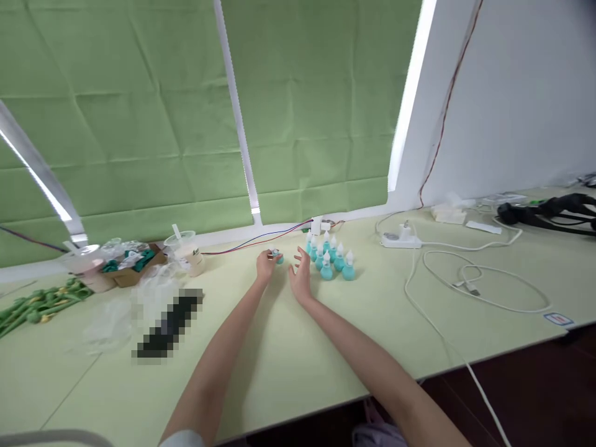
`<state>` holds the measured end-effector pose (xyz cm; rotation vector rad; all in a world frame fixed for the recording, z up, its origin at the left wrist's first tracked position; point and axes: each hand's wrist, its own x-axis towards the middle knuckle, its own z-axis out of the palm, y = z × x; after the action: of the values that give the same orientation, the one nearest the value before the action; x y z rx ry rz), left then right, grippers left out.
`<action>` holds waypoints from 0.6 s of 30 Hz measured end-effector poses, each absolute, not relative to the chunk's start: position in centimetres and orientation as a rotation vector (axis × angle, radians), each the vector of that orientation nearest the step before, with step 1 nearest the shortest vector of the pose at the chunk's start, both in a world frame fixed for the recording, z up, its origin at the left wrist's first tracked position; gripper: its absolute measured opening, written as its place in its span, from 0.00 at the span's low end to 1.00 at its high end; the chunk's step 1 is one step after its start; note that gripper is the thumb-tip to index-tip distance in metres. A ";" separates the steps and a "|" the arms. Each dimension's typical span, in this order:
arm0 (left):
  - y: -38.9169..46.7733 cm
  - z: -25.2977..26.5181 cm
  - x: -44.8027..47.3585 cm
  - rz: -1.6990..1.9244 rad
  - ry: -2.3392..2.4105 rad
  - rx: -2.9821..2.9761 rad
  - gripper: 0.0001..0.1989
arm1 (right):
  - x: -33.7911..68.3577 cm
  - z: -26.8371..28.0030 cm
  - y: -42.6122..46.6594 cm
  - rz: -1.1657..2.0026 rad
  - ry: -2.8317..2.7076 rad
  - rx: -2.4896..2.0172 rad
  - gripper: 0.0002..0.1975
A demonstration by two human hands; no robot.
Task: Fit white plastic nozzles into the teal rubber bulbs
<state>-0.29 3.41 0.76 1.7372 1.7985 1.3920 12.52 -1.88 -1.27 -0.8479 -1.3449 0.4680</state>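
My left hand (pixel 266 266) is closed around a small teal bottle (pixel 279 257), lifted at the middle of the pale table and partly covered by the fingers. Just to its right, my right hand (pixel 301 276) is open, thumb and fingers apart, with nothing in it. Close beyond the right hand stands a group of several small teal squeeze bottles (pixel 326 270) with white pointed tips, upright and near one another. My right hand is beside this group and does not appear to touch it.
A white power strip (pixel 401 239) and a looped white cable (pixel 488 308) lie on the right. To the left are plastic cups (pixel 190 256), a cardboard box (pixel 135 267), clear plastic bags (pixel 109 323), green plant stems (pixel 41 305) and a blurred dark object (pixel 170 326). Green cloth (pixel 316 124) hangs behind.
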 end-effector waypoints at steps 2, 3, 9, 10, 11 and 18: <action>5.9 1.1 -0.1 1.356 1.801 1.766 0.12 | 12.9 -0.5 -2.5 0.355 -1.310 -0.789 0.27; 7.1 1.2 0.2 1.345 1.797 1.780 0.11 | 13.0 -0.2 -2.8 0.320 -1.309 -0.764 0.25; 12.1 0.1 2.8 1.320 1.799 1.790 0.12 | 13.5 0.3 -2.5 0.282 -1.227 -0.753 0.21; 12.5 -0.3 3.3 1.320 1.797 1.778 0.13 | 13.6 0.3 -2.3 0.297 -1.212 -0.765 0.21; 12.9 -0.7 3.8 1.322 1.794 1.765 0.13 | 13.7 0.2 -2.1 0.315 -1.200 -0.777 0.21; 12.8 -2.2 4.8 1.354 1.692 1.785 0.14 | 13.7 -0.1 -1.5 0.421 -1.216 -0.821 0.21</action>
<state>4.84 12.81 -2.16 1.7851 1.6923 1.3544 13.71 -1.52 -0.14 -0.8205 -1.2163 0.4211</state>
